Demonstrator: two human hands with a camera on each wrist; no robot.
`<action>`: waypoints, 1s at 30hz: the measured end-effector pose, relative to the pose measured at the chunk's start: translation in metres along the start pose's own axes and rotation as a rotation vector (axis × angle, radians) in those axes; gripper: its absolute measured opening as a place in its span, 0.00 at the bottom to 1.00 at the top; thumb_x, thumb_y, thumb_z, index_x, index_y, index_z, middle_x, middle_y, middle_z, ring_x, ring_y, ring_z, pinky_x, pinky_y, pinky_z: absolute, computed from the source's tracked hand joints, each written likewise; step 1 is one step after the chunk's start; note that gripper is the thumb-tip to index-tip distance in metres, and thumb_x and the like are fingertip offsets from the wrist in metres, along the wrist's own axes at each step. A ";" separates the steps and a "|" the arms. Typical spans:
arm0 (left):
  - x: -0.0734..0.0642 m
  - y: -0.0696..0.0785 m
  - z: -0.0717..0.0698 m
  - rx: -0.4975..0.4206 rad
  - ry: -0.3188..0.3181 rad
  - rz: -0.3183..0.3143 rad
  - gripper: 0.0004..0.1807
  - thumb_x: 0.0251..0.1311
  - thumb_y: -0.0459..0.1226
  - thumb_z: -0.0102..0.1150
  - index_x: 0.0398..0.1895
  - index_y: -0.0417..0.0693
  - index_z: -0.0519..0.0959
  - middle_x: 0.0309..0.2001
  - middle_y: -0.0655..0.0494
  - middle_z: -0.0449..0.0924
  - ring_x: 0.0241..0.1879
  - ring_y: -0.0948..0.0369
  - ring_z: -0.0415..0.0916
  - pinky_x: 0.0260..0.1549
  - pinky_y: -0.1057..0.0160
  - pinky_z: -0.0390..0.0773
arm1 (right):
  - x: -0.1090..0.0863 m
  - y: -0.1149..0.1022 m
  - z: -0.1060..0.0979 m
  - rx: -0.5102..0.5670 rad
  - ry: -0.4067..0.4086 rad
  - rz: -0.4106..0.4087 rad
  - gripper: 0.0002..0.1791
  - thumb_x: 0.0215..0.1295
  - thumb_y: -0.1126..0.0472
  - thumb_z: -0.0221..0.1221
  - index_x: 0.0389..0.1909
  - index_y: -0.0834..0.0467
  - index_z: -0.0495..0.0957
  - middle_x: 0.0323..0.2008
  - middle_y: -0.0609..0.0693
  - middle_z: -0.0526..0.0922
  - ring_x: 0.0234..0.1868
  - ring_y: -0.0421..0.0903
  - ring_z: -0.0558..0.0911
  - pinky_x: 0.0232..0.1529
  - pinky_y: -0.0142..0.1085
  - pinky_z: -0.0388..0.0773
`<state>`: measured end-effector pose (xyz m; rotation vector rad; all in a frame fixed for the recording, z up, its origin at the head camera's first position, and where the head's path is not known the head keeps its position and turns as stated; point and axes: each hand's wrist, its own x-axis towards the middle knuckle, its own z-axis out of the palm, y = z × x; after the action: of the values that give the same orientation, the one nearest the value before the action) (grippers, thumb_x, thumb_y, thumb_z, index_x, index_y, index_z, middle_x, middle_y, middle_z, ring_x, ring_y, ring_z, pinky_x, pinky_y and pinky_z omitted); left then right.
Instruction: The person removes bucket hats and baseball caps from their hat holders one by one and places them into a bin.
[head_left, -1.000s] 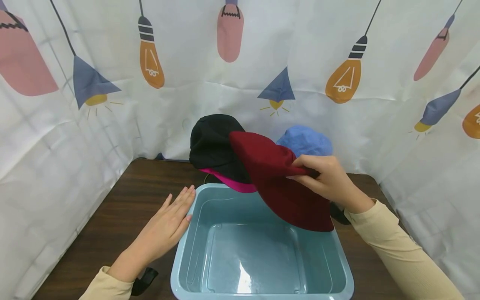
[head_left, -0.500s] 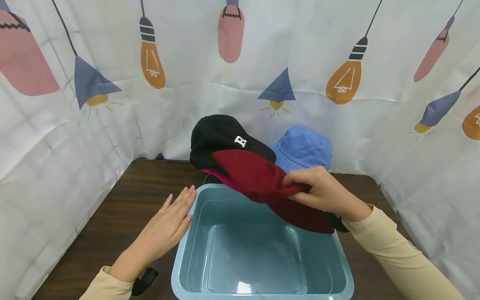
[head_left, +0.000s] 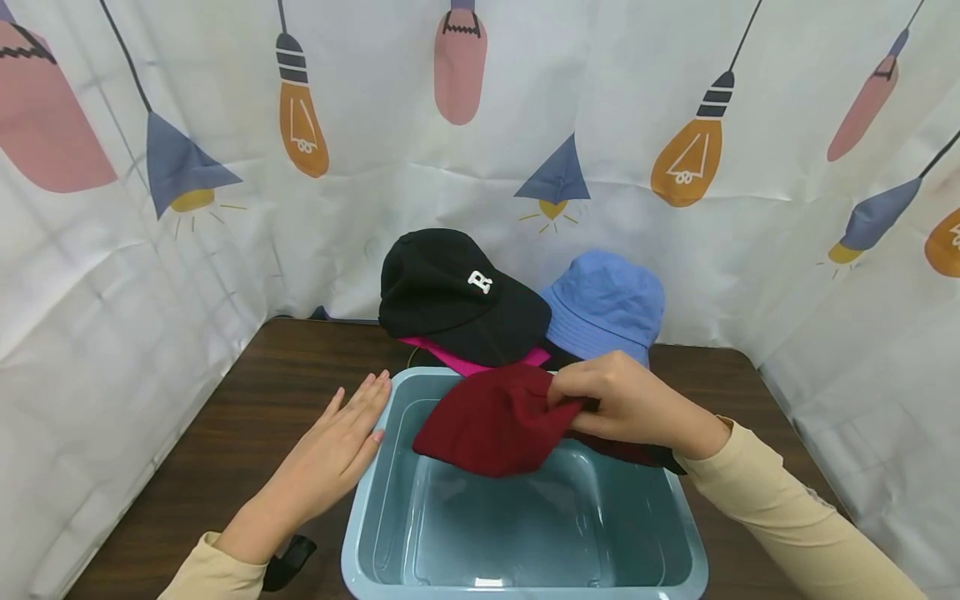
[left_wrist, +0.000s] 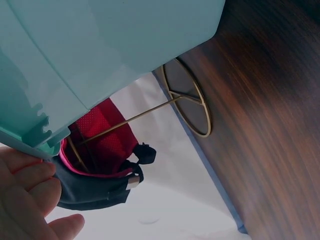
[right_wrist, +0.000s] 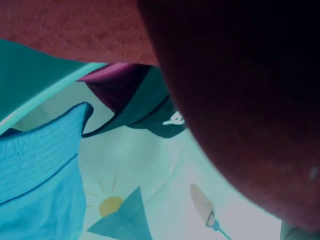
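My right hand [head_left: 630, 404] pinches a dark red bucket hat [head_left: 487, 421] by its fabric, over the back part of a light blue plastic basin [head_left: 510, 533]. The hat's crown hangs to the left of my fingers, and part of its brim lies behind the hand. In the right wrist view the red hat [right_wrist: 215, 105] fills much of the picture up close. My left hand [head_left: 330, 450] rests along the basin's left rim with its fingers straight. The left wrist view has its fingers [left_wrist: 45, 195] at the basin's edge.
Behind the basin are a black cap [head_left: 427, 283] with a white letter and pink underside, and a blue bucket hat [head_left: 611, 296]. A thin gold wire stand [left_wrist: 131, 120] supports the cap. The dark wooden table [head_left: 225, 433] meets a lamp-patterned curtain [head_left: 360, 217].
My right hand has brought the red hat down and toward me, from in front of the cap to over the basin. The cap's letter and visor now show. My left hand has stayed put.
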<state>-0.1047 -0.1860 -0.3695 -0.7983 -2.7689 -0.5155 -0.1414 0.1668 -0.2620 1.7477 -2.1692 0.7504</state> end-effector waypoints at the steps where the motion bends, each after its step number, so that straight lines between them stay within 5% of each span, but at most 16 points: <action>1: 0.000 0.000 0.000 0.000 0.001 0.001 0.32 0.70 0.42 0.46 0.73 0.38 0.54 0.73 0.46 0.51 0.72 0.49 0.46 0.69 0.46 0.44 | 0.000 -0.001 0.002 -0.001 -0.005 0.005 0.16 0.43 0.77 0.64 0.30 0.54 0.77 0.25 0.41 0.77 0.24 0.34 0.72 0.26 0.22 0.70; 10: 0.000 0.000 0.000 0.001 0.016 0.006 0.32 0.69 0.41 0.47 0.72 0.38 0.55 0.73 0.45 0.53 0.72 0.50 0.46 0.68 0.46 0.45 | 0.003 -0.010 0.019 -0.092 -0.111 -0.020 0.15 0.43 0.73 0.66 0.28 0.51 0.77 0.24 0.38 0.77 0.23 0.30 0.71 0.25 0.20 0.67; 21: 0.000 0.000 -0.001 0.000 0.017 0.002 0.32 0.69 0.41 0.48 0.72 0.39 0.56 0.73 0.46 0.52 0.72 0.51 0.46 0.68 0.44 0.46 | -0.005 -0.009 0.035 0.062 -0.308 0.082 0.05 0.55 0.64 0.66 0.29 0.51 0.80 0.24 0.37 0.77 0.24 0.28 0.71 0.30 0.17 0.68; 30: 0.000 0.000 0.000 0.000 0.013 0.001 0.32 0.69 0.41 0.48 0.72 0.38 0.56 0.73 0.46 0.53 0.72 0.50 0.47 0.68 0.44 0.46 | -0.010 -0.009 0.047 0.100 -0.424 0.064 0.05 0.54 0.62 0.67 0.29 0.53 0.80 0.24 0.38 0.77 0.25 0.28 0.70 0.31 0.15 0.67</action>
<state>-0.1043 -0.1863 -0.3693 -0.7933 -2.7570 -0.5191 -0.1243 0.1481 -0.3044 2.0508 -2.5029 0.5481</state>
